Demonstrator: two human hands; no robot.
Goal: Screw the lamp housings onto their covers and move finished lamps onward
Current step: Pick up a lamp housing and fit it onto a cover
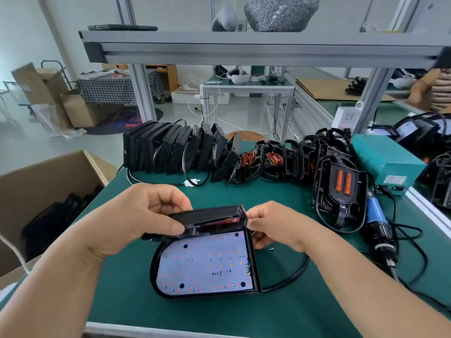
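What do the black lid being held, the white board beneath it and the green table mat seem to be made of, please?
The lid looks like moulded black plastic, semi-gloss, with soft highlights along its edge. The board looks like a white-coated circuit board, matt, with printed marks and red and orange LEDs. The mat is probably rubber or vinyl: dull and smooth.

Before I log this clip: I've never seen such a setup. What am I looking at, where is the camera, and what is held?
No machine here: a person works bare-handed, filmed by one head-worn camera looking down. The left hand and right hand both grip a black lamp part over a lamp half with a white LED board, lying on the green mat. Behind stands a row of black lamp parts; a blue electric screwdriver lies at the right.
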